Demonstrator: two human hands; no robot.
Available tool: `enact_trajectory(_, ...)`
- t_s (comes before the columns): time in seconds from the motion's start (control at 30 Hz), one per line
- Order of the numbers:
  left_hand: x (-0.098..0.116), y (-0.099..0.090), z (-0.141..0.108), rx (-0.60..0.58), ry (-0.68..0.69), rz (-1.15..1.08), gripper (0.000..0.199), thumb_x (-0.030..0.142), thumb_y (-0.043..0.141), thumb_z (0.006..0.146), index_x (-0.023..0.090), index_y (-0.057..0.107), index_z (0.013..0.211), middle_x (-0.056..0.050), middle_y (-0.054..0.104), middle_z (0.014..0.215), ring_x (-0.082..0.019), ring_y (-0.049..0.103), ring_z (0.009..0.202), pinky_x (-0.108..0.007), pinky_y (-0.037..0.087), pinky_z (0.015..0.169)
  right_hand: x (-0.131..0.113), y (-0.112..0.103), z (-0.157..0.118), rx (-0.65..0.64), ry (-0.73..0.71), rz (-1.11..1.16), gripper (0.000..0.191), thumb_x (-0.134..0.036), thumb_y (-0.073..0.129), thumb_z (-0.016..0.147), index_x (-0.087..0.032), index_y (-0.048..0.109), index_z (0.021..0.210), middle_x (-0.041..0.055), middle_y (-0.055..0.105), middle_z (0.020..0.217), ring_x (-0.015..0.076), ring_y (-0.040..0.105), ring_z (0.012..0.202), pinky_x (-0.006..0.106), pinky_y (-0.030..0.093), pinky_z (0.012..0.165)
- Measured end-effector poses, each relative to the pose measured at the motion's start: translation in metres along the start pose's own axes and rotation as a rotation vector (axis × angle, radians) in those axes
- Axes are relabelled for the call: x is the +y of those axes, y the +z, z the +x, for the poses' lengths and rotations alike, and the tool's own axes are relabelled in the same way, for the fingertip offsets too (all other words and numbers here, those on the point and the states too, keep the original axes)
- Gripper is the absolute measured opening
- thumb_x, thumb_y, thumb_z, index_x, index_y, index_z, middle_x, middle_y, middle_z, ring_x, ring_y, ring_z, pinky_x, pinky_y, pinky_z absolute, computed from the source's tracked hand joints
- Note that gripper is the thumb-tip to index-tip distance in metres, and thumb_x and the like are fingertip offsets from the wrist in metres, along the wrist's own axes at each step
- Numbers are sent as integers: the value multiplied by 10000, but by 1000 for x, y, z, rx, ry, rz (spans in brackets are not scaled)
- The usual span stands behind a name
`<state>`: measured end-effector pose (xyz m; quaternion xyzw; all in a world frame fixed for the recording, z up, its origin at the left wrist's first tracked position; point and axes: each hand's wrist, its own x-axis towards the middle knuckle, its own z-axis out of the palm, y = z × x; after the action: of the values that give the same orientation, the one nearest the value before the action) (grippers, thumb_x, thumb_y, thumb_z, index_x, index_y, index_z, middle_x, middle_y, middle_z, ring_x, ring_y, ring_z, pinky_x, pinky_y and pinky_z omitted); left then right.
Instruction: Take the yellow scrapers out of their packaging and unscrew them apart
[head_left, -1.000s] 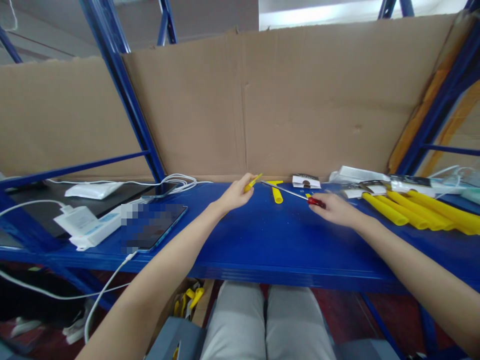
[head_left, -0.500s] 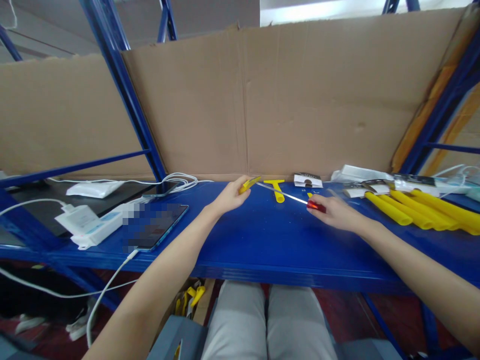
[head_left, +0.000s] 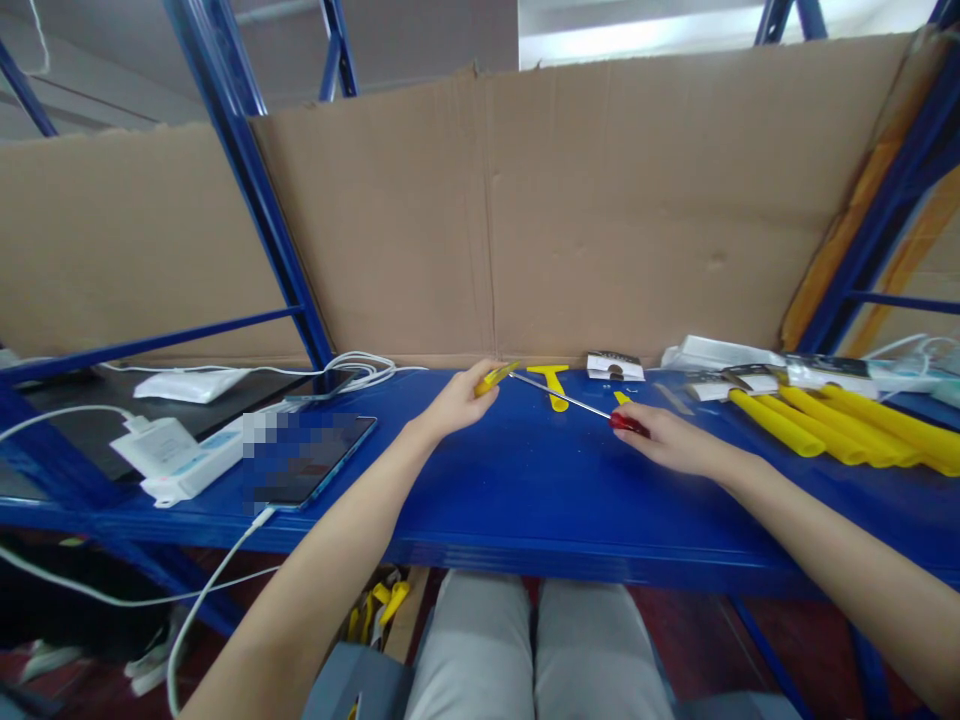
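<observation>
My left hand (head_left: 462, 398) is closed around a small yellow plastic piece (head_left: 495, 378), whose far end sticks out past the fingers. In my right hand (head_left: 664, 432) is a screwdriver with a red handle (head_left: 628, 424). Its long metal shaft (head_left: 570, 399) points left, and the tip is at or very near the yellow piece; I cannot tell whether they touch. Behind the shaft a yellow T-shaped scraper head (head_left: 553, 385) lies on the blue table (head_left: 525, 490). A small yellow bit (head_left: 622, 397) lies just beyond my right hand.
Several yellow tubes (head_left: 847, 430) and white packages (head_left: 720, 354) lie at the right. A small white box (head_left: 615, 366) stands by the cardboard wall (head_left: 637, 200). At the left are a phone (head_left: 322, 462), a power strip (head_left: 217, 455) and white cables (head_left: 364, 368). Below, a carton holds yellow parts (head_left: 382, 605).
The view has tilted slightly, so the scene sits a little lower. Both hands keep their holds, and the screwdriver's tip remains close to the yellow piece with its shaft slightly turned.
</observation>
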<state>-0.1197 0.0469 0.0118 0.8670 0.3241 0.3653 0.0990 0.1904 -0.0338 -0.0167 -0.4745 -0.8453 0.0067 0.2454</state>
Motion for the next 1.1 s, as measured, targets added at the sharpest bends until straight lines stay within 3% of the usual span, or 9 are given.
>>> enact_trajectory(0.23,-2,4,0,7,11,-56,360,248,483,797,132,581,1124,-51,665,880,-187,620,848,-301,485,806,3,4,-2,83,41,-26,151,-340,454,854,-220,532,899,37,647,678,192,600,571,303,441,548)
enact_trajectory(0.47,-2,1,1,38,-8,-83,392,267,487,789,141,556,1155,-56,675,979,-190,615,909,-314,474,853,-1,7,1,20,2,2,198,-337,433,888,-212,587,890,90,698,851,223,655,749,349,505,692)
enact_trajectory(0.9,10,3,1,134,-38,-125,274,283,472,822,166,542,1059,-8,616,833,-138,562,739,-250,462,714,-14,10,-1,94,102,-217,163,-315,413,896,-221,533,955,52,673,688,221,642,599,296,406,537)
enact_trajectory(1.1,13,1,1,110,-23,-67,296,269,486,803,169,554,1073,-2,628,815,-151,565,742,-257,454,716,-13,4,-1,60,91,-111,178,-316,417,880,-212,542,953,80,703,800,220,660,668,314,462,596)
